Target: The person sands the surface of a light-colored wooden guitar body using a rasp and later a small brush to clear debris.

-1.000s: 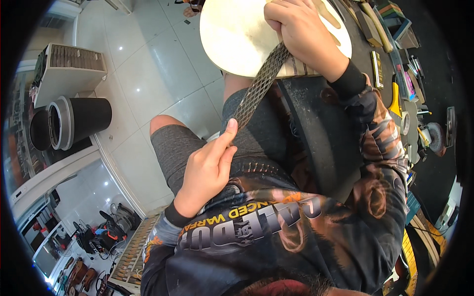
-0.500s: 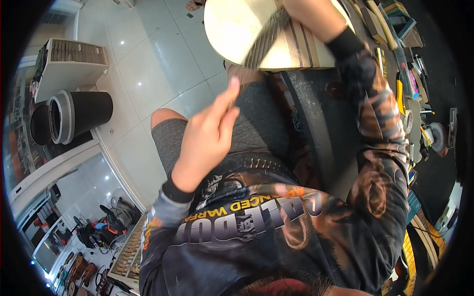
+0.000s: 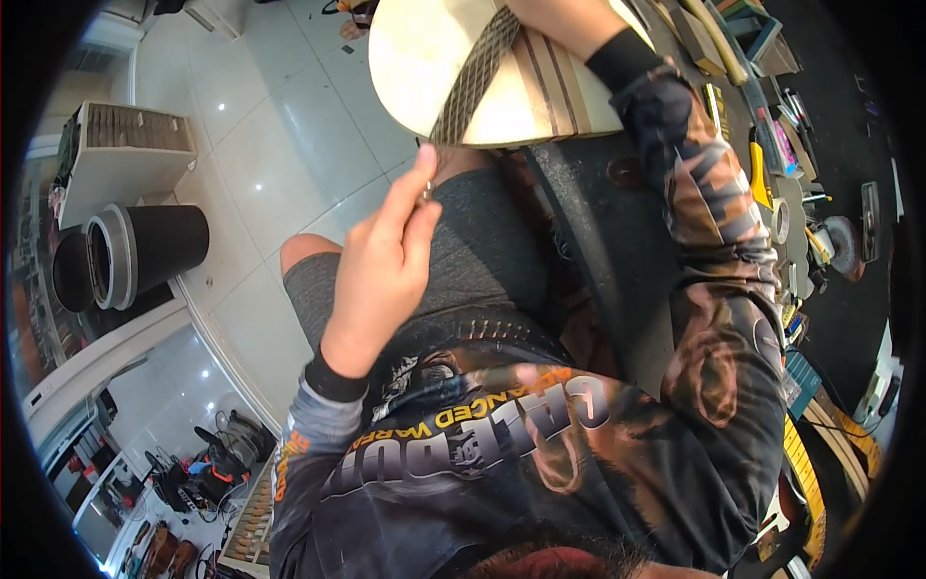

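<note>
A flat rasp (image 3: pixel 477 72) with a dark lattice face slants across the rounded end of a pale wooden guitar body (image 3: pixel 405 63) with brown stripes. Its near end, with a small metal piece, sits between the thumb and forefinger of my left hand (image 3: pixel 381 261), which is closed on it just off the body's edge. At the top of the view my right hand (image 3: pixel 555 17) meets the rasp's far end; its fingers lie out of sight past the frame edge. The underside of the rasp is hidden.
Beneath the body stands a dark support (image 3: pixel 588 232) beside my legs. The bench (image 3: pixel 839 125) on the right carries many tools, a yellow-handled tool (image 3: pixel 758 169) and a tape roll (image 3: pixel 780 220) among them. At left are a black bin (image 3: pixel 169 246) and a cabinet (image 3: pixel 135 164).
The rasp was blurred by motion and shows sharply now, shifted slightly left over the body along with both hands. The whole view has also shifted a little.
</note>
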`<state>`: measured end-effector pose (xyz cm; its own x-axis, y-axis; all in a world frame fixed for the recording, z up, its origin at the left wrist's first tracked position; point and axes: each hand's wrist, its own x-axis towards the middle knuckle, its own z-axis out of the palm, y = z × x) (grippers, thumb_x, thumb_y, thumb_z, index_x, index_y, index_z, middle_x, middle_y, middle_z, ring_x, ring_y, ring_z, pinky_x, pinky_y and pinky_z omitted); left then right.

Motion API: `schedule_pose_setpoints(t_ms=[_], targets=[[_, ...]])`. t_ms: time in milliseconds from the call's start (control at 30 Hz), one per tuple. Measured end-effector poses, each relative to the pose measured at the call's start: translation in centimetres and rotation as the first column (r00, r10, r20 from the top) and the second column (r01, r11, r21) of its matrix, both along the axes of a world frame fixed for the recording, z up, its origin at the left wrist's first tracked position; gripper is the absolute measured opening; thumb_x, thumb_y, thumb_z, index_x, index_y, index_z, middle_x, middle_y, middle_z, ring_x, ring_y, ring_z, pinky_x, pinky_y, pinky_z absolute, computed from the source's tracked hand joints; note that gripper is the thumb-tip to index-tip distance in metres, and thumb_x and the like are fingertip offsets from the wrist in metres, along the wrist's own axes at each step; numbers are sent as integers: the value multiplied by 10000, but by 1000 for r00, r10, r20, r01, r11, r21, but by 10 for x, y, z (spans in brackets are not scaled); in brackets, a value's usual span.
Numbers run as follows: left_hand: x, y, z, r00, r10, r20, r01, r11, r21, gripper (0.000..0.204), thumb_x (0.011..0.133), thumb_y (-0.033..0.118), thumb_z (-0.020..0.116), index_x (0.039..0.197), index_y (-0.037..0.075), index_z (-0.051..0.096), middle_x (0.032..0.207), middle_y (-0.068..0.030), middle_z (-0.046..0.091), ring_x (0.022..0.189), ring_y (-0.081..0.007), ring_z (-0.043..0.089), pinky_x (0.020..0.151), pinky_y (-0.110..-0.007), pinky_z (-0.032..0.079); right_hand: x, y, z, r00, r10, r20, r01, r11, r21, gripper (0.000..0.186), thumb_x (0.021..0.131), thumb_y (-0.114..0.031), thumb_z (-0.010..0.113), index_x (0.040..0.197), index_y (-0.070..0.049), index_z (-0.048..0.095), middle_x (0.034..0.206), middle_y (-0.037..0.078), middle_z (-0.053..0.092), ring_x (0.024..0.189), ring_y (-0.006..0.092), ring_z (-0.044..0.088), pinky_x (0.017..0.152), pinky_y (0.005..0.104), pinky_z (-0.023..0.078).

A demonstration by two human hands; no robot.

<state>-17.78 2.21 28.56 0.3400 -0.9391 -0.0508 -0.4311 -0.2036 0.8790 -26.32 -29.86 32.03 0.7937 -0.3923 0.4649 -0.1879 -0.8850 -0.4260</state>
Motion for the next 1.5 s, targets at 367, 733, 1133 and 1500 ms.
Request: schedule_pose_setpoints(t_ms=[367, 733, 1133, 1500], targets=[[8, -5, 6, 999, 51, -5, -50, 995, 81, 512, 1020, 27, 619, 1524, 88, 555, 1175, -257, 736, 977, -397, 759, 823, -422, 592, 15, 0, -7, 1000, -29, 13, 30, 990, -137, 53, 816, -10, 553, 766, -20, 568, 755, 174, 627, 857, 402, 588, 763, 483, 456], [9, -4, 2, 999, 12, 34, -11, 1000, -22, 511, 1026, 54, 616, 1527, 129, 558, 1149, -238, 748, 962, -413, 750, 820, -424, 589, 7, -1, 5, 1000, -25, 14, 26, 995, -99, 64, 863, -6, 526, 823, -21, 575, 802, 187, 642, 859, 412, 612, 769, 475, 489], [14, -5, 0, 999, 3, 44, -2, 1000, -17, 522, 1016, 70, 642, 1528, 123, 558, 1159, -234, 746, 1001, -420, 746, 846, -460, 590, 8, -7, 4, 999, -45, -12, 41, 973, -228, 47, 882, -17, 533, 879, -32, 578, 843, 186, 643, 924, 412, 622, 793, 483, 472], [18, -2, -4, 998, -1, 69, 3, 1000, -26, 497, 1028, 79, 625, 1517, 143, 561, 1110, -258, 736, 962, -446, 731, 793, -479, 576, 16, -6, 8, 998, -64, -5, 61, 966, -251, 72, 860, 12, 520, 850, -32, 576, 826, 180, 626, 906, 406, 584, 808, 470, 460]])
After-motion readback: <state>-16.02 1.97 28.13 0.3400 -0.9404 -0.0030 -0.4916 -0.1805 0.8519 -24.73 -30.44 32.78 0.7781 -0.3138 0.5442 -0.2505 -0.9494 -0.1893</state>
